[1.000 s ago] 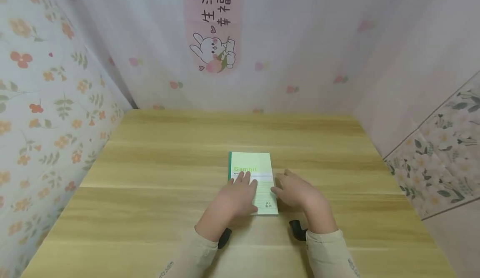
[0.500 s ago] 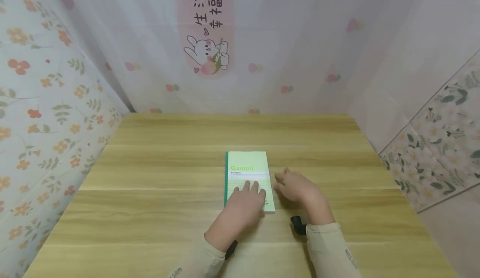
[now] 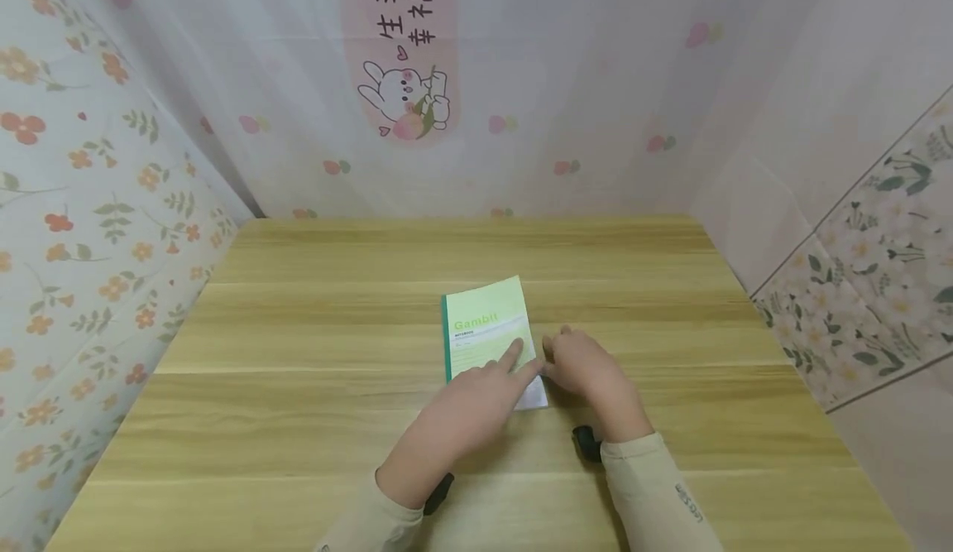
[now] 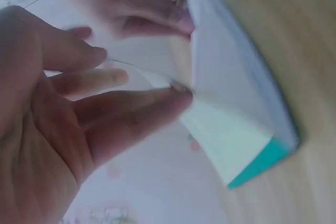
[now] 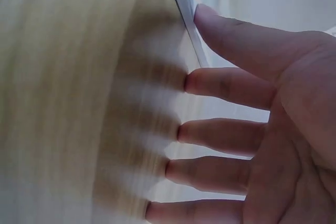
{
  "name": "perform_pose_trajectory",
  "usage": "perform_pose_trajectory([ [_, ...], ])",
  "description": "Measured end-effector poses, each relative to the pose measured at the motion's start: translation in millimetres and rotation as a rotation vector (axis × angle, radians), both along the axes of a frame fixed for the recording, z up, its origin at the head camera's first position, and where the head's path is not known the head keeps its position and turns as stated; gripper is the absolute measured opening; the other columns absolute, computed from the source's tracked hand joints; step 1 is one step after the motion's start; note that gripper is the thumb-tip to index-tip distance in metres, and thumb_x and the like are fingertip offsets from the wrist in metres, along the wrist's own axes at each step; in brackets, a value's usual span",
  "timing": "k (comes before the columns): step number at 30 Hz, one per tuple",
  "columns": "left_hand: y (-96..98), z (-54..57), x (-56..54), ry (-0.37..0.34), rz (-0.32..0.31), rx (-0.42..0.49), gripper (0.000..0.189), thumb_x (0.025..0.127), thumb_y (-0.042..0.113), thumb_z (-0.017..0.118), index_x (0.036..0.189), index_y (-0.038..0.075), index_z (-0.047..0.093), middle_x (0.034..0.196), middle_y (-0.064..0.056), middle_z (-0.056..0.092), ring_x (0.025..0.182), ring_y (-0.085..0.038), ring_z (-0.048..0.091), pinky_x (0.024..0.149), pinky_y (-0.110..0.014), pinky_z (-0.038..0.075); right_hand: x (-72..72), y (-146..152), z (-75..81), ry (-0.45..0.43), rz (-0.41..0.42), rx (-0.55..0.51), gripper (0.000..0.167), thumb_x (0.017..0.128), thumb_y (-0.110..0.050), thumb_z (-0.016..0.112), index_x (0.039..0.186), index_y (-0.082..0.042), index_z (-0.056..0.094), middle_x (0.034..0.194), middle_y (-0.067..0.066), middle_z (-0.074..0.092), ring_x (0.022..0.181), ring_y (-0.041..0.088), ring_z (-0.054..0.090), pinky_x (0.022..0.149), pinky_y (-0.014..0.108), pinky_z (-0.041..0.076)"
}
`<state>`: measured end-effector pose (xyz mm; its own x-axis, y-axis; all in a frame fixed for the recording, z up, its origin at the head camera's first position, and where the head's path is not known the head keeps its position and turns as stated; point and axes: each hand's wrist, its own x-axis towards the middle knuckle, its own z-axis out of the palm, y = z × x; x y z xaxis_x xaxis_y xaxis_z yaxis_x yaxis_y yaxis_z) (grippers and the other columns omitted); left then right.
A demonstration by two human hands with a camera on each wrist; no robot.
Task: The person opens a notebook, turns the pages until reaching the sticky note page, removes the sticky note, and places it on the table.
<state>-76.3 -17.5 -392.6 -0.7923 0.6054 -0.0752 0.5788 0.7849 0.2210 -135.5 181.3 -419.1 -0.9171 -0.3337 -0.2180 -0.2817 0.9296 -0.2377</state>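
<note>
From my end I saw the notebook (image 3: 480, 308) under and just ahead of the left hand (image 3: 476, 403), its pale green cover (image 4: 226, 135) no longer flat: half a second earlier that hand had lain across the lower part, whereas now its fingers reached the free edge, which had risen. Those fingers were straight, with the thumb standing apart; in the blurry left wrist view I couldn't be sure how much of the cover they bore. The right hand (image 3: 588, 370) had stayed close beside that edge, fingers spread and straight, fingertips on the table (image 3: 298, 337), thumb tip against the notebook's side.
</note>
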Motion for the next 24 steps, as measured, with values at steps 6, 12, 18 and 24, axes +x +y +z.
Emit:
perform_pose_trajectory([
  [6, -35.3, 15.2, 10.1, 0.202, 0.126, 0.206, 0.020, 0.105, 0.023, 0.067, 0.114, 0.007, 0.058, 0.147, -0.023, 0.064, 0.060, -0.028, 0.067, 0.054, -0.035, 0.054, -0.9, -1, -3.2, 0.000, -0.019, 0.032, 0.038, 0.101, -0.032, 0.074, 0.117, 0.002, 0.073, 0.116, 0.029, 0.070, 0.102, 0.041, 0.071, 0.094, 0.055, 0.058],
  [12, -80.9, 10.3, 19.7, 0.426, 0.350, 0.221, 0.029, 0.089, 0.000, 0.079, 0.111, 0.002, 0.061, 0.145, -0.026, 0.064, 0.090, -0.034, 0.071, 0.052, -0.033, 0.053, -2.1, -2, -2.8, -0.017, -0.024, 0.033, 0.037, 0.102, -0.032, 0.072, 0.116, 0.002, 0.073, 0.118, 0.028, 0.070, 0.107, 0.041, 0.070, 0.097, 0.056, 0.057],
  [18, -110.1, -13.5, 13.9, 0.260, 0.428, -0.020, 0.055, 0.086, -0.006, 0.072, 0.139, 0.006, 0.065, 0.164, -0.026, 0.046, 0.147, -0.060, 0.043, 0.106, -0.067, 0.053, -0.5, -3, -1.6, -0.015, -0.019, 0.024, 0.032, 0.103, -0.031, 0.072, 0.106, 0.001, 0.073, 0.114, 0.023, 0.072, 0.110, 0.039, 0.069, 0.098, 0.053, 0.057],
  [24, -105.9, -31.2, -2.3, -0.105, 0.458, -0.076, 0.049, 0.108, 0.016, 0.049, 0.154, -0.001, 0.051, 0.171, -0.028, 0.033, 0.163, -0.053, 0.017, 0.125, -0.078, 0.019, -0.7, -4, -3.9, -0.006, -0.006, 0.030, 0.033, 0.103, -0.030, 0.071, 0.106, 0.002, 0.072, 0.109, 0.022, 0.071, 0.104, 0.037, 0.068, 0.094, 0.051, 0.057],
])
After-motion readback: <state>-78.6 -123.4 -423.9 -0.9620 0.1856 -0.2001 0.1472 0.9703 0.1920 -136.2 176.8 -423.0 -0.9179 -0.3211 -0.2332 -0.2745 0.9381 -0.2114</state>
